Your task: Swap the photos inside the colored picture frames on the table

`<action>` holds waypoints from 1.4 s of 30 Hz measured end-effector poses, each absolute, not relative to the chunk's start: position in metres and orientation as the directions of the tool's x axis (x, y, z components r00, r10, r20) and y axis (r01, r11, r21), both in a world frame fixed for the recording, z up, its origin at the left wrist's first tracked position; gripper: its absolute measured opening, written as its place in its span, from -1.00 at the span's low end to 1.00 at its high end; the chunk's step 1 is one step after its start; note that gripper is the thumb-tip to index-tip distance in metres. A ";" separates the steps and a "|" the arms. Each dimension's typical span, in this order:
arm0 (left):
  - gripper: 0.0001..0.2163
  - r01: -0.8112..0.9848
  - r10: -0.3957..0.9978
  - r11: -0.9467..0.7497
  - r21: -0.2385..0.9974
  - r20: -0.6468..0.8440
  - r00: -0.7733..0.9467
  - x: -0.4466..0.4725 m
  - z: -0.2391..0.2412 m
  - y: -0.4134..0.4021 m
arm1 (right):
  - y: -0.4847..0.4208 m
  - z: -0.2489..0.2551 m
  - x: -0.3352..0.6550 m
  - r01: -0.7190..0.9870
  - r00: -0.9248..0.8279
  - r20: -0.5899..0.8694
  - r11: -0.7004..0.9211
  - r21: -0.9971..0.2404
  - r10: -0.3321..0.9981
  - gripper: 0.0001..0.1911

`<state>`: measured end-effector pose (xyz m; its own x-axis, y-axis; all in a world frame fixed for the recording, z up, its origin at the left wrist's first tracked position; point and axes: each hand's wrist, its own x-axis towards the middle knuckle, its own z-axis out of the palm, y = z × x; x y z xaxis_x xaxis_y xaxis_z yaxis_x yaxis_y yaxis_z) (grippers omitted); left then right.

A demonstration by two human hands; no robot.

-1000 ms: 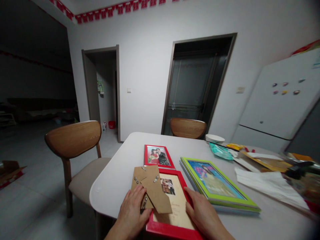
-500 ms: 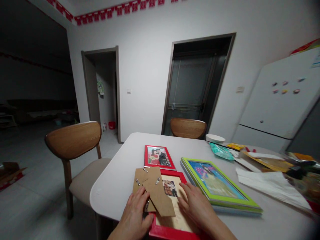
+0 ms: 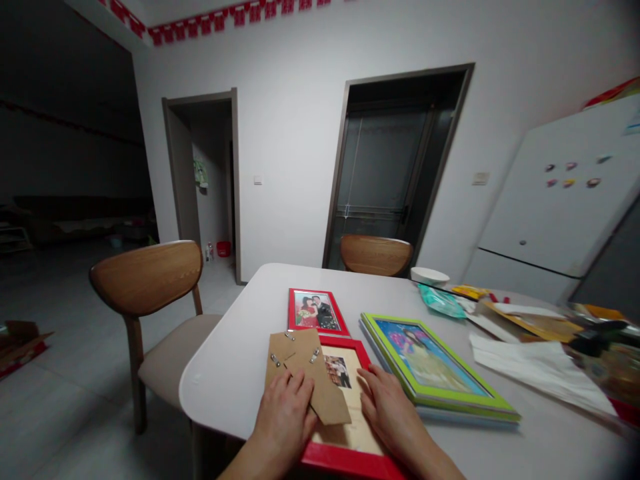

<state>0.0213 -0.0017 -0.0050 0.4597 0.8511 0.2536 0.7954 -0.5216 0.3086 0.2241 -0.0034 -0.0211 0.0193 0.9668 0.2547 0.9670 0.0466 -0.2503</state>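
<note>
A red photo frame [image 3: 345, 455] lies back up near the table's front edge, its pale inside showing a small printed picture [image 3: 338, 371]. Over its left part rests a brown backing board [image 3: 280, 341] with metal clips and a fold-out stand leg. My left hand [image 3: 287, 410] is closed on the backing board, fingers across the stand leg and thumb low on the right. My right hand [image 3: 393, 410] lies along the frame's right border, fingers slightly bent and touching the inside. Its grip underneath is hidden.
A second red frame with a couple's picture [image 3: 318, 312] lies beyond. To the right are stacked frames topped by a green one [image 3: 440, 363]. White paper [image 3: 540, 370], a teal packet [image 3: 443, 301] and a bowl [image 3: 430, 276] sit farther right. A wooden chair [image 3: 150, 277] stands left.
My left hand has shifted right and up over the stand leg, covering more of it. My right hand has barely moved on the red frame's right side.
</note>
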 end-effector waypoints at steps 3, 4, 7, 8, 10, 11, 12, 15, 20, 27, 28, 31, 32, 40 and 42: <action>-0.63 0.786 0.825 -0.554 0.275 0.306 0.475 0.017 -0.004 -0.007 | -0.002 -0.023 0.226 0.964 0.043 0.227 0.019 -0.265 0.973 -0.60; -0.63 0.778 0.813 -0.569 0.266 0.326 0.483 0.016 -0.004 -0.009 | -0.001 -0.024 0.227 0.963 0.046 0.223 0.016 -0.269 0.974 -0.59; -0.64 0.728 0.762 -0.634 0.260 0.369 0.532 0.012 -0.006 -0.015 | -0.001 -0.026 0.228 0.958 0.031 0.256 0.045 -0.285 0.966 -0.60; -0.67 0.702 0.743 -0.659 0.269 0.372 0.556 0.012 -0.007 -0.016 | -0.001 -0.026 0.228 0.953 0.019 0.281 0.068 -0.296 0.959 -0.61; -0.73 0.652 0.715 -0.696 0.299 0.368 0.594 0.013 -0.009 -0.018 | -0.004 -0.024 0.225 0.932 -0.010 0.330 0.129 -0.339 0.944 -0.62; -0.74 0.641 0.712 -0.700 0.314 0.367 0.598 0.013 -0.011 -0.019 | -0.006 -0.022 0.222 0.913 -0.030 0.336 0.163 -0.374 0.941 -0.62; -0.74 0.645 0.720 -0.692 0.323 0.367 0.589 0.015 -0.012 -0.019 | -0.008 -0.019 0.218 0.887 -0.056 0.326 0.197 -0.417 0.944 -0.61; -0.64 0.707 0.769 -0.633 0.316 0.359 0.529 0.018 -0.016 -0.019 | -0.015 -0.011 0.207 0.810 -0.174 0.241 0.278 -0.517 0.955 -0.62; -0.68 0.710 0.796 -0.605 0.361 0.317 0.517 0.019 -0.014 -0.019 | -0.018 -0.004 0.199 0.816 -0.219 0.194 0.288 -0.500 0.956 -0.65; -0.67 0.714 0.807 -0.590 0.377 0.262 0.529 0.020 -0.004 -0.019 | -0.025 0.004 0.198 0.812 -0.240 0.117 0.266 -0.520 0.964 -0.42; -0.66 0.716 0.810 -0.586 0.380 0.252 0.530 0.020 -0.004 -0.018 | -0.026 0.005 0.198 0.813 -0.233 0.123 0.262 -0.520 0.965 -0.41; -0.65 0.722 0.812 -0.582 0.374 0.231 0.535 0.020 -0.006 -0.017 | -0.026 0.004 0.195 0.816 -0.214 0.137 0.254 -0.519 0.967 -0.43; -0.64 0.724 0.813 -0.582 0.370 0.227 0.537 0.020 -0.007 -0.017 | -0.026 0.003 0.194 0.822 -0.207 0.128 0.243 -0.515 0.970 -0.41; -0.61 0.734 0.826 -0.562 0.382 0.219 0.519 0.022 -0.004 -0.019 | -0.025 -0.003 0.180 0.831 -0.109 0.122 0.158 -0.533 0.986 -0.43; -0.57 0.744 0.839 -0.542 0.390 0.199 0.507 0.021 -0.003 -0.019 | -0.025 -0.003 0.181 0.825 -0.100 0.134 0.158 -0.542 0.986 -0.43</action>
<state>0.0210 -0.0195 -0.0027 0.5071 0.8387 0.1986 0.7442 -0.5423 0.3899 0.1812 -0.0254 -0.0031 -0.1003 0.9859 0.1341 0.8255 0.1577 -0.5420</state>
